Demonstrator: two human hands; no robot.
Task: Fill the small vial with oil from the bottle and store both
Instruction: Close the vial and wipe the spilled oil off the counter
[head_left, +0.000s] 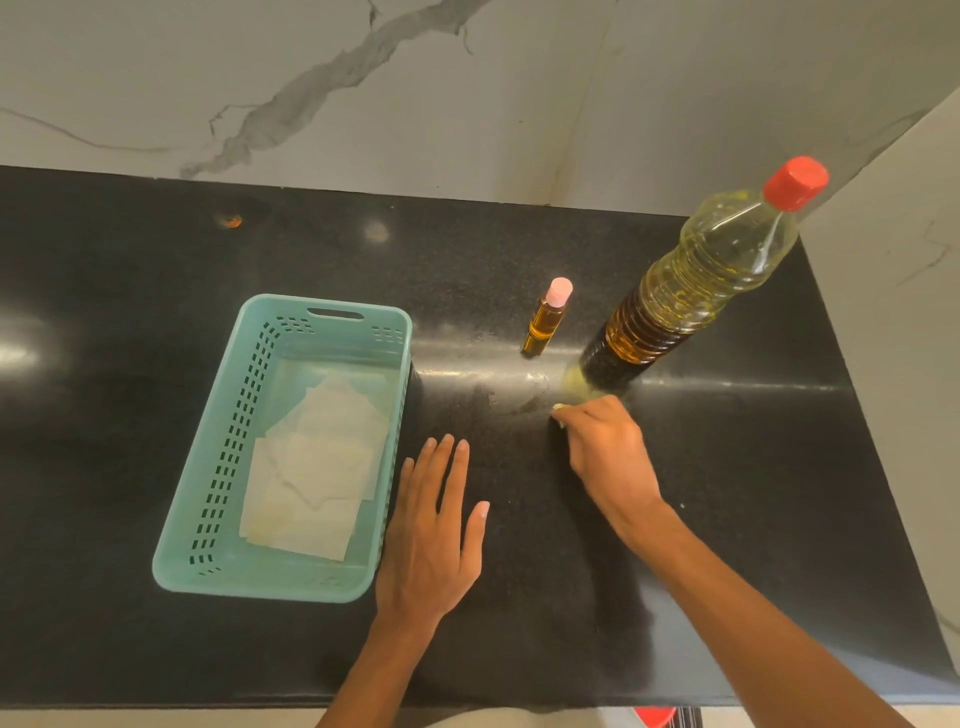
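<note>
Your left hand (434, 525) lay flat, fingers spread, on the speckled black counter (156, 291); your right hand's (608, 447) grip pinched something pale beside the ribbed oil bottle (696, 280) and capped vial (545, 319).

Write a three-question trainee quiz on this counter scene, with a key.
1. True or false: the small vial stands capped on the counter.
2. What lies in the teal basket? A) the oil bottle B) folded paper towels C) nothing
3. Fill in: the right hand has its grip closed on something pale beside the base of the ____.

Key
1. True; its pink cap is on.
2. B; the paper towels line the bottom.
3. Oil bottle, red cap on. The left hand rests flat and open on the counter.
</note>
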